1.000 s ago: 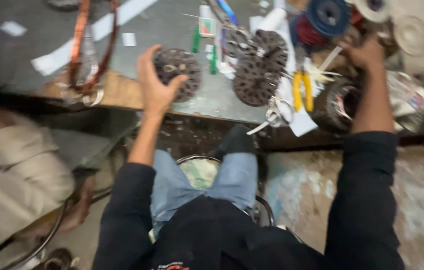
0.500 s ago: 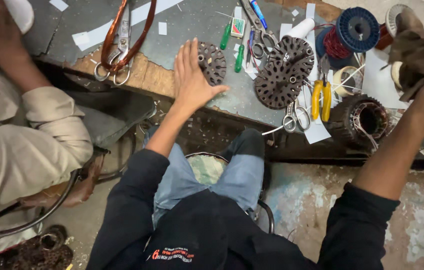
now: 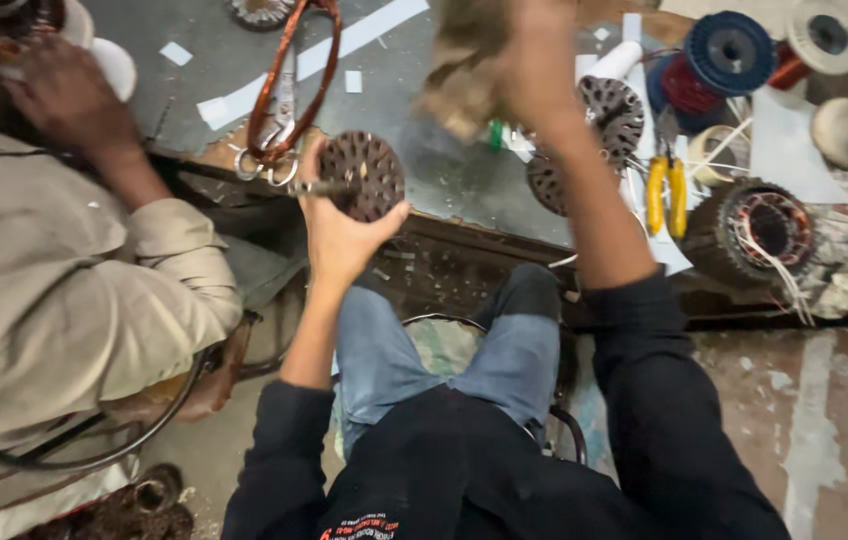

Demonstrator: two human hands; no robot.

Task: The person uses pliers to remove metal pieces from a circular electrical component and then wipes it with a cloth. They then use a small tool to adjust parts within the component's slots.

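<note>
In the head view, the left hand (image 3: 339,235) is raised just off the near edge of the surface (image 3: 424,170), its grip clamped around a round, dark laminated rotor core (image 3: 364,175) with slots about its rim and a thin shaft sticking out to the left; the core sits in the curled fingers and palm, above the edge rather than resting on it. The right hand (image 3: 534,60) is lifted higher and blurred, its grip bunched tight on a wad of brownish rag (image 3: 464,60) that looks soft and fibrous. Judging from this, the core is heavy steel held by one hand at the surface's lip, so a slack hold could let it drop onto the knees or floor below, and a loose swing of the rag could catch the tools behind it. Further back lie two more slotted metal discs (image 3: 604,120), yellow-handled pliers (image 3: 664,190), a wound stator (image 3: 759,225) with white leads trailing, and spools of blue and red wire (image 3: 719,60), glossy and round. A loop of bare copper wire (image 3: 289,90) lies to the left, smooth and reddish. Another person in a beige sleeve (image 3: 74,290) sits alongside, their hand (image 3: 64,95) resting on the surface.
</note>
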